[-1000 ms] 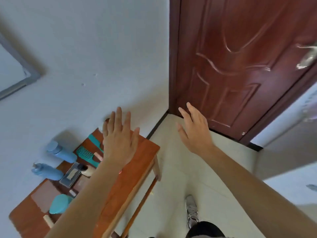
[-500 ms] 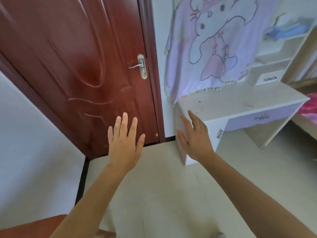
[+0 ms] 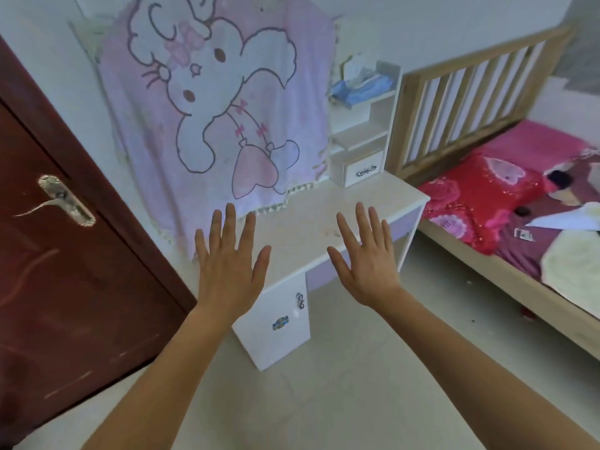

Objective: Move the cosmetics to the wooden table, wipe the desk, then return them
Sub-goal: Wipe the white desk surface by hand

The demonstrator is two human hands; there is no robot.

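- Left hand (image 3: 227,264): released, palm down, fingers straight and spread, holding nothing. It hovers in front of the near left edge of the counter (image 3: 373,196).
- Right hand (image 3: 367,261): likewise released and spread, nothing in it, raised over the counter's front edge. I cannot tell whether either hand touches the surface; both look apart from it.
- Judgement: both hands are held forward and free, as in an approach to the counter. Neither holds a cloth, so the wipe looks not yet begun.
- Cosmetics: none in view, so their place cannot be told from here.
- Counter: a white, smooth, matt slab with square edges. A few faint brownish marks (image 3: 331,233) sit near the right hand. There is a lilac panel under the front and a white cabinet door (image 3: 276,332) with small metal bow pulls.
- Shelf unit (image 3: 363,170) stands at the back right of the counter. It is a boxy white unit with one little drawer, and a blue soft pack (image 3: 360,87) lies on its upper shelf.
- Blanket (image 3: 220,108): soft pink-lilac fabric with a rabbit print and a fringed hem. It hangs flat behind the counter, its hem meeting the back edge.
- Door (image 3: 65,287): glossy red-brown with moulded panels and a metal lever handle (image 3: 65,203).
- Bed (image 3: 487,203): pale slatted wood frame with red and pink floral bedding, just right of the counter.
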